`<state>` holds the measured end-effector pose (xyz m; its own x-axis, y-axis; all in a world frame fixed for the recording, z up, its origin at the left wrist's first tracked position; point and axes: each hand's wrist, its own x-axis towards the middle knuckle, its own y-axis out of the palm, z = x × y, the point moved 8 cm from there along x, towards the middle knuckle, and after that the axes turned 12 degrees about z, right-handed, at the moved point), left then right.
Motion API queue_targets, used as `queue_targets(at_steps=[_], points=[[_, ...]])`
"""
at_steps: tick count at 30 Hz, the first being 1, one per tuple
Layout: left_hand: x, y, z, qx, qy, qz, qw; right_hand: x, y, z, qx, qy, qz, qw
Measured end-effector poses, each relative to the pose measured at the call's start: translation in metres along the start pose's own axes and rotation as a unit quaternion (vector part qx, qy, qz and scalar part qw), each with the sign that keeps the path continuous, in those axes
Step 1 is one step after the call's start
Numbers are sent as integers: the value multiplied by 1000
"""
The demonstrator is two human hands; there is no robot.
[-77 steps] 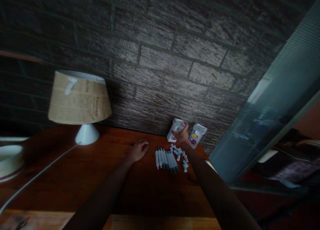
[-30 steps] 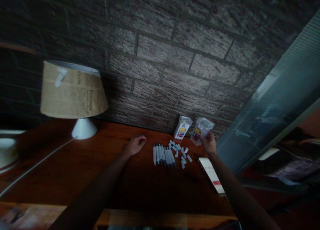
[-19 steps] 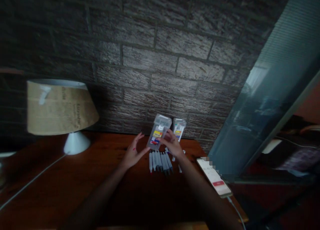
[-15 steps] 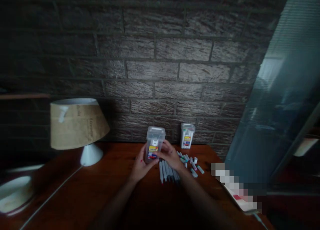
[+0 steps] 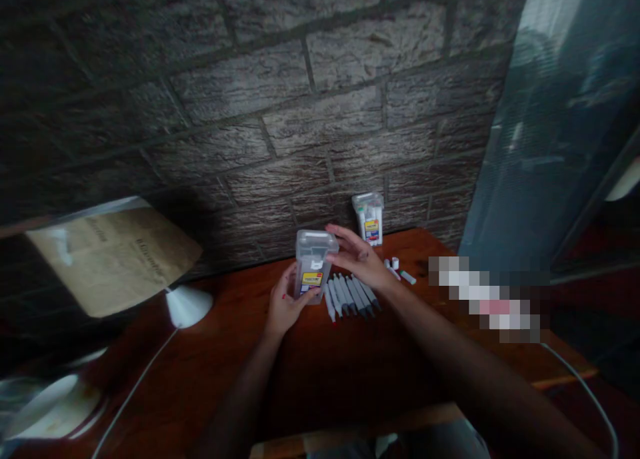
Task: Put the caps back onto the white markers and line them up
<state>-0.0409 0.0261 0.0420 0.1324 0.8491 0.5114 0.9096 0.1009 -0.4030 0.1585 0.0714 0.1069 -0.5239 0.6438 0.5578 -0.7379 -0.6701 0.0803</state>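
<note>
A clear plastic marker case (image 5: 311, 251) with a yellow and blue label stands upright in my left hand (image 5: 285, 307), whose thumb lies across its front. Beside the lid, my right hand (image 5: 369, 264) has its fingers stretched out and apart. Its fingertips are at the lid's right edge; whether they touch it I cannot tell. Just right of the case, several grey markers (image 5: 351, 295) lie side by side in a row on the wooden table. My right hand and forearm hide part of the table behind them.
A second clear case (image 5: 371, 224) filled with markers stands against the brick wall (image 5: 280, 136). Several loose short markers (image 5: 407, 277) lie right of my right hand. A lamp (image 5: 187, 306) stands at left, near a white bowl (image 5: 63, 406). A blurred-out object (image 5: 493, 296) lies at right.
My right hand has come off the front of the case and moved up to the right of its lid, fingers opening. My left hand still holds the case. The view has tilted and shifted.
</note>
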Motion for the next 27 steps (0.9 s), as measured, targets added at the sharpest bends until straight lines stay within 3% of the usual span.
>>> queue_targets(at_steps=[2,8,13,16,22,27], points=[[-2,-1,-1,20,-9,8,1000,1,-5,0,12,19,-21,1000],[-3,5,2,47,-24,42,998,-8,-37,-22,98,121,-199,967],[-1,16,-2,-46,-11,44,998,-17,-36,-35,109,224,-233,940],[1,13,-2,-81,-10,18,997,-16,-26,-40,54,243,-190,950],[3,1,3,-75,-9,-33,997,-10,19,-54,-76,141,44,986],[4,10,6,1,-25,2,1000,-6,17,-60,-123,86,58,987]])
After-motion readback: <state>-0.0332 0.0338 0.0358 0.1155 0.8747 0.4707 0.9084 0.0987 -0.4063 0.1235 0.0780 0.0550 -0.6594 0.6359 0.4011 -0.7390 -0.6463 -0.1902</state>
